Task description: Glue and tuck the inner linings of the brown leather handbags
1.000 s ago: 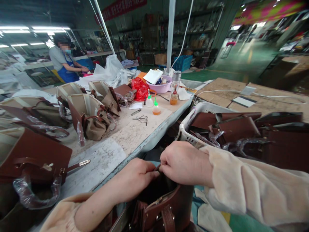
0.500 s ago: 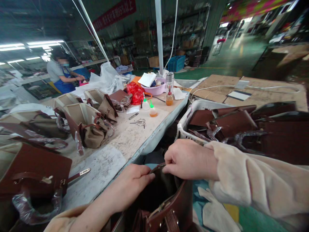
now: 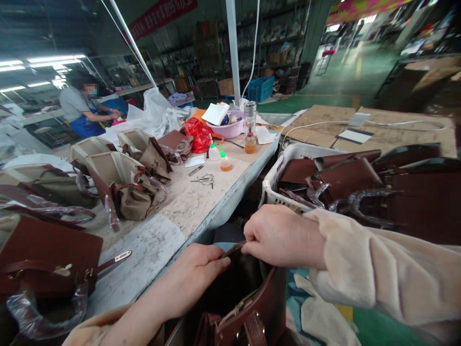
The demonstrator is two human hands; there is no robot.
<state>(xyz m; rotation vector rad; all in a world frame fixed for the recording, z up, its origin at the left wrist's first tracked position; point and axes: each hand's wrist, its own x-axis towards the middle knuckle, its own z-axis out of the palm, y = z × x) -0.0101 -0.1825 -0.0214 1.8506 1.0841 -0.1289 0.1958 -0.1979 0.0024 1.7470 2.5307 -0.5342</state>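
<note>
A dark brown leather bag (image 3: 252, 307) stands open at the bottom centre, its dark inside facing up and a handle strap with metal rivets on its near side. My left hand (image 3: 198, 269) grips the far rim from the left, thumb along the edge. Close to it on the right, my right hand (image 3: 270, 235) pinches the same rim with its fingers curled in. The fingertips of both hands are only a short gap apart. The bag's lower part is out of view.
Several brown and khaki bags (image 3: 137, 202) stand on the worktable (image 3: 230, 180) at left. Scissors (image 3: 205, 179), glue bottles (image 3: 225, 162) and a purple basin (image 3: 226, 129) lie farther back. A white crate (image 3: 268, 185) of brown bags is at right. A person (image 3: 84, 108) works at far left.
The surroundings have shifted slightly left and up in view. Both hands keep their hold on the bag's rim, almost unmoved.
</note>
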